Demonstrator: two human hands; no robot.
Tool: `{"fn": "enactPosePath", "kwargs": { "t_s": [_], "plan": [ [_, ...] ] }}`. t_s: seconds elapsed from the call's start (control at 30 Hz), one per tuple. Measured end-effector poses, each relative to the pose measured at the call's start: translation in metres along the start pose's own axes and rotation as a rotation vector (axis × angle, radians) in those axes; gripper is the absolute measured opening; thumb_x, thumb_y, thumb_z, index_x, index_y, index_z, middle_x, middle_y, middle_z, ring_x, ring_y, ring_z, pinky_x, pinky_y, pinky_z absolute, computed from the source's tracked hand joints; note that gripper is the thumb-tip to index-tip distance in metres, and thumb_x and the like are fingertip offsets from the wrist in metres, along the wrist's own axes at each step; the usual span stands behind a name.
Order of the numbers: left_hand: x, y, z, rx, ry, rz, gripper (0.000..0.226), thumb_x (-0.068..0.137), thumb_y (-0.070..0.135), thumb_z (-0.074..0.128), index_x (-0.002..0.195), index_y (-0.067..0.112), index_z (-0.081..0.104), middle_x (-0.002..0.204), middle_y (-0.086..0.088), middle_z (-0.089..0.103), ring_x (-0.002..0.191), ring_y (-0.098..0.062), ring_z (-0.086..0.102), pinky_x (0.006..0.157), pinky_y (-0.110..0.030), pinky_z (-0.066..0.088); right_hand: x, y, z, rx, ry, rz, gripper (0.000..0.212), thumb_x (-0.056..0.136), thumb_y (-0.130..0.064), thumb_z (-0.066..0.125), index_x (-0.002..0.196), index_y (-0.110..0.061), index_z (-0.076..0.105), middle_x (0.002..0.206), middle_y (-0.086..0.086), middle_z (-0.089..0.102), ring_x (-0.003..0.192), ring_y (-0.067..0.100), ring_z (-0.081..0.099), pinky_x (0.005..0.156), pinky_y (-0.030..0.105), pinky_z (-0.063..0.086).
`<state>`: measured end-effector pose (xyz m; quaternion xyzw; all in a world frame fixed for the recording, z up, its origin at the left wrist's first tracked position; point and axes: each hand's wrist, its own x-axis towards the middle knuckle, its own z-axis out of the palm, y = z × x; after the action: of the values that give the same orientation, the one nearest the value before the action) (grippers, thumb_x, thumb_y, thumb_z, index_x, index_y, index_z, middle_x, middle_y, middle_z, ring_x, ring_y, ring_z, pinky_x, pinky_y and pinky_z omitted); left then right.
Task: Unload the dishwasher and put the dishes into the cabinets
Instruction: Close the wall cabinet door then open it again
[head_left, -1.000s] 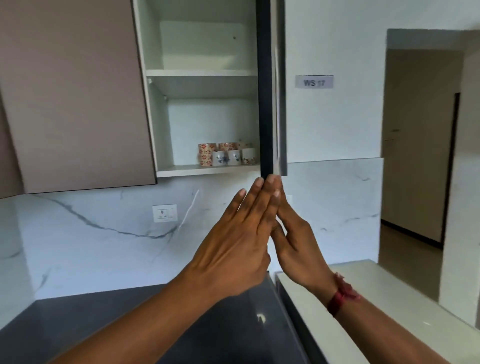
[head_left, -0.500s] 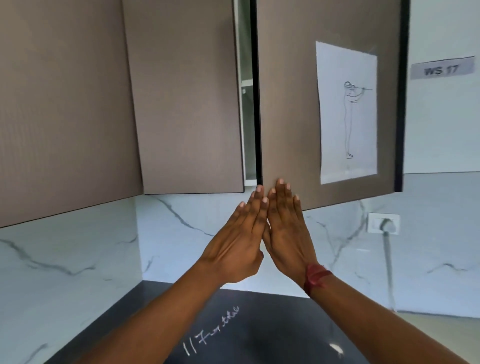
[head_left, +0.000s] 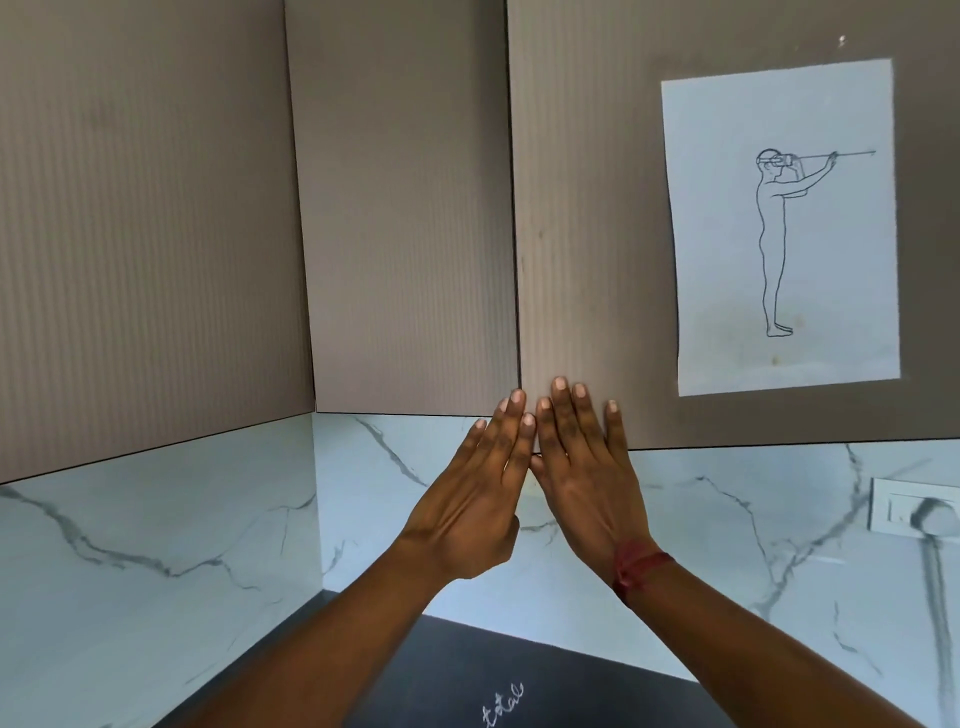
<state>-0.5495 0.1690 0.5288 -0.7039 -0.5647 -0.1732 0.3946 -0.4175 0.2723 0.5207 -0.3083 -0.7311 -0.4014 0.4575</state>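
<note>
The taupe upper cabinet door (head_left: 587, 234) is shut flush with its neighbour door (head_left: 405, 218). My right hand (head_left: 587, 467) lies flat with its fingertips on the door's lower left corner. My left hand (head_left: 478, 493) is flat beside it, its fingertips at the seam between the two doors and touching the right hand. Both hands hold nothing. No dishes or dishwasher are in view; the cups on the shelf are hidden behind the door.
A paper sheet with a line drawing (head_left: 784, 223) is stuck on the door. A marble backsplash (head_left: 156, 545) runs below the cabinets, with a wall socket (head_left: 914, 512) at right. A dark countertop (head_left: 467, 686) with chalk writing lies below my arms.
The open cabinet door has swung shut under both hands, hiding the shelf with cups. My view has turned left toward the corner and the hands stay on the door's lower corner.
</note>
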Motion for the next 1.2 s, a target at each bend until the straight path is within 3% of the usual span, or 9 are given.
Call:
{"fn": "enactPosePath", "kwargs": {
  "t_s": [0.23, 0.4, 0.57, 0.8, 0.87, 0.93, 0.97, 1.03, 1.2],
  "plan": [
    [0.021, -0.016, 0.035, -0.012, -0.015, -0.041, 0.093, 0.076, 0.023, 0.044, 0.152, 0.003, -0.004, 0.16, -0.016, -0.015, 0.149, -0.028, -0.013, 0.12, -0.047, 0.014, 0.013, 0.007, 0.034, -0.061, -0.079, -0.022, 0.089, 0.091, -0.044, 0.059, 0.153, -0.005, 0.009, 0.161, 0.017, 0.009, 0.148, 0.035, 0.007, 0.116, 0.055, 0.018],
    [0.029, -0.031, 0.048, -0.007, 0.015, -0.012, 0.085, 0.078, 0.031, 0.03, 0.153, 0.004, 0.0, 0.161, -0.014, -0.011, 0.149, -0.028, -0.01, 0.12, -0.047, 0.013, 0.018, 0.013, 0.042, -0.045, -0.131, -0.036, 0.068, 0.096, -0.039, 0.038, 0.152, -0.004, 0.02, 0.16, 0.018, 0.016, 0.147, 0.036, 0.015, 0.115, 0.056, 0.022],
    [0.017, -0.055, 0.058, -0.117, 0.058, -0.134, 0.084, 0.088, 0.029, 0.045, 0.154, 0.009, -0.003, 0.162, -0.009, -0.012, 0.149, -0.023, -0.011, 0.121, -0.042, 0.007, 0.024, -0.006, 0.045, 0.029, -0.134, -0.05, 0.06, 0.105, -0.037, 0.006, 0.15, -0.001, 0.023, 0.159, 0.018, 0.018, 0.147, 0.035, 0.017, 0.116, 0.055, 0.02],
    [-0.017, -0.11, 0.076, -0.366, 0.021, -0.525, 0.078, 0.099, 0.028, 0.043, 0.153, 0.015, -0.012, 0.16, -0.001, -0.019, 0.147, -0.014, -0.017, 0.122, -0.034, 0.008, 0.039, -0.079, 0.05, 0.198, -0.112, -0.228, 0.063, 0.095, -0.023, 0.055, 0.146, 0.004, 0.03, 0.154, 0.022, 0.027, 0.143, 0.038, 0.026, 0.112, 0.055, 0.029],
    [-0.021, -0.123, 0.074, -0.513, -0.007, -0.665, 0.075, 0.099, 0.022, 0.045, 0.154, 0.019, -0.006, 0.163, -0.003, -0.002, 0.149, -0.016, 0.011, 0.117, -0.029, 0.02, 0.046, -0.1, 0.062, 0.307, -0.241, -0.194, 0.068, 0.083, -0.014, 0.072, 0.141, 0.003, 0.041, 0.15, 0.021, 0.037, 0.139, 0.035, 0.037, 0.107, 0.052, 0.039],
    [-0.019, -0.132, 0.07, -0.827, 0.03, -0.91, 0.067, 0.098, 0.017, 0.046, 0.154, 0.023, 0.009, 0.148, -0.004, 0.043, 0.116, -0.011, 0.054, 0.102, -0.026, 0.038, 0.054, -0.115, 0.074, 0.466, -0.334, -0.099, 0.064, 0.076, -0.006, 0.077, 0.134, 0.0, 0.052, 0.146, 0.016, 0.044, 0.132, 0.029, 0.048, 0.096, 0.044, 0.052],
    [-0.016, -0.137, 0.069, -1.014, 0.069, -1.032, 0.063, 0.098, 0.017, 0.046, 0.153, 0.025, 0.017, 0.138, 0.001, 0.051, 0.109, -0.008, 0.056, 0.099, -0.024, 0.04, 0.058, -0.121, 0.078, 0.547, -0.371, -0.05, 0.061, 0.08, -0.007, 0.073, 0.137, -0.002, 0.05, 0.149, 0.013, 0.041, 0.132, 0.025, 0.047, 0.097, 0.041, 0.052],
    [-0.013, -0.15, 0.072, -1.314, 0.165, -1.187, 0.059, 0.097, 0.018, 0.049, 0.151, 0.025, 0.025, 0.148, -0.001, 0.043, 0.131, -0.016, 0.045, 0.112, -0.034, 0.033, 0.066, -0.13, 0.086, 0.605, -0.47, 0.016, 0.056, 0.096, -0.015, 0.055, 0.148, -0.009, 0.035, 0.158, 0.005, 0.025, 0.141, 0.019, 0.034, 0.108, 0.033, 0.04],
    [0.0, -0.17, 0.074, -1.779, 0.376, -1.285, 0.043, 0.096, 0.014, 0.049, 0.139, 0.01, 0.045, 0.145, -0.013, 0.043, 0.135, -0.027, 0.04, 0.11, -0.044, 0.037, 0.084, -0.144, 0.102, 0.715, -0.555, 0.159, 0.059, 0.1, -0.022, 0.048, 0.152, -0.013, 0.022, 0.16, 0.001, 0.018, 0.145, 0.019, 0.026, 0.113, 0.029, 0.029]
  ]
}}
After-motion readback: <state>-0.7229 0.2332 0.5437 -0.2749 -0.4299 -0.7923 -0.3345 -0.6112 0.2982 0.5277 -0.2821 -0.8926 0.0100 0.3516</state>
